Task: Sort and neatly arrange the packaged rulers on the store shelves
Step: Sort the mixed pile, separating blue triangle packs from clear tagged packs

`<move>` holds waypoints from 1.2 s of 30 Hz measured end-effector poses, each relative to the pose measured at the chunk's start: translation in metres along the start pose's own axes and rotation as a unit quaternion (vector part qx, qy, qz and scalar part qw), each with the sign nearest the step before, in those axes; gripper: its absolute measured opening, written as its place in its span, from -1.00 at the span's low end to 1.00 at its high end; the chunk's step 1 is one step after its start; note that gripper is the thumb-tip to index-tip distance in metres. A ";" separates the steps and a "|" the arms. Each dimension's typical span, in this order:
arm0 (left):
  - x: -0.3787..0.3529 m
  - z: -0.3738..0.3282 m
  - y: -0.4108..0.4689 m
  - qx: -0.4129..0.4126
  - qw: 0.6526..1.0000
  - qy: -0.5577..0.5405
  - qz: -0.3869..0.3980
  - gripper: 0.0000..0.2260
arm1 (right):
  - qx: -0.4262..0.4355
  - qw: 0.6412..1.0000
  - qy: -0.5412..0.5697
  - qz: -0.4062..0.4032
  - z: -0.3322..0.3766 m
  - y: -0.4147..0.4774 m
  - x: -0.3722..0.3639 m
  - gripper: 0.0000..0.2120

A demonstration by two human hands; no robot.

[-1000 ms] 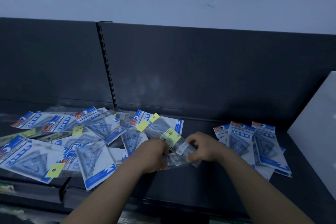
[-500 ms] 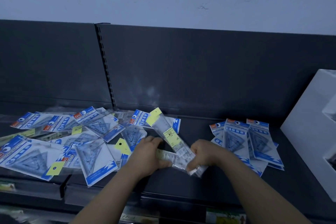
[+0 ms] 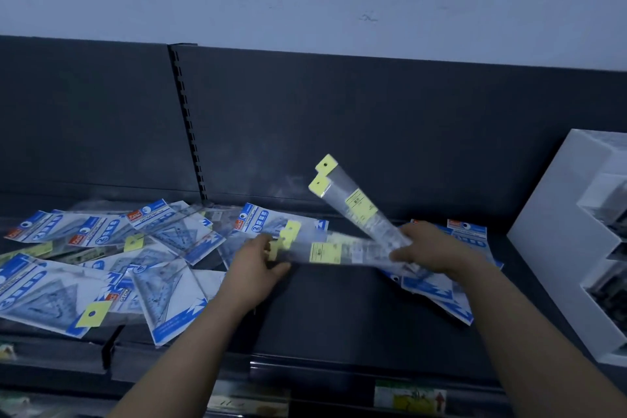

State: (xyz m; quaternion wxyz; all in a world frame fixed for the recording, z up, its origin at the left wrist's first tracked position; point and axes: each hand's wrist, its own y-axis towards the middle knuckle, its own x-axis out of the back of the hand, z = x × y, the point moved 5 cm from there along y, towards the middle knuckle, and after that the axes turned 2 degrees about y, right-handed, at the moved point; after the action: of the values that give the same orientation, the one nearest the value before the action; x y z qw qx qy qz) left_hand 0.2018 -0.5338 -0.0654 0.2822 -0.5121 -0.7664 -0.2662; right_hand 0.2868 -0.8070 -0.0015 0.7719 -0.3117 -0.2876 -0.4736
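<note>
My right hand [image 3: 425, 249] grips the lower ends of two clear straight-ruler packs [image 3: 356, 205] with yellow header tabs; they slant up and to the left above the dark shelf [image 3: 332, 312]. My left hand [image 3: 258, 266] pinches the yellow-tab end of another straight-ruler pack [image 3: 334, 252], which lies nearly level between both hands and looks blurred. A loose heap of blue-and-white geometry-set packs [image 3: 112, 258] covers the shelf's left half. A smaller overlapped stack of the same blue packs [image 3: 451, 285] lies under and behind my right hand.
A white tiered display stand [image 3: 559, 248] stands at the right end of the shelf. A slotted upright [image 3: 190, 125] divides the dark back panel. A lower shelf edge with labels [image 3: 407, 395] shows below. A bare stretch of shelf lies between the heaps.
Both hands lifted straight-ruler packs off the shelf. The right hand now holds two slanting upward, and the left hand has drawn another sideways to the left. The view shifted right.
</note>
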 end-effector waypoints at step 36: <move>0.055 0.070 0.045 0.088 0.915 0.384 0.084 -0.73 | 0.040 0.999 0.033 0.015 0.046 0.042 -0.107 -0.88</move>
State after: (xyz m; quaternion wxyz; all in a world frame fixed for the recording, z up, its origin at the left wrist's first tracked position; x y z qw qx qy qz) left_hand 0.2156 -0.4353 -0.0698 0.6200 -0.4059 -0.5734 -0.3494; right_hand 0.2774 -0.6984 -0.0600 0.8000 -0.2688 -0.2759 -0.4600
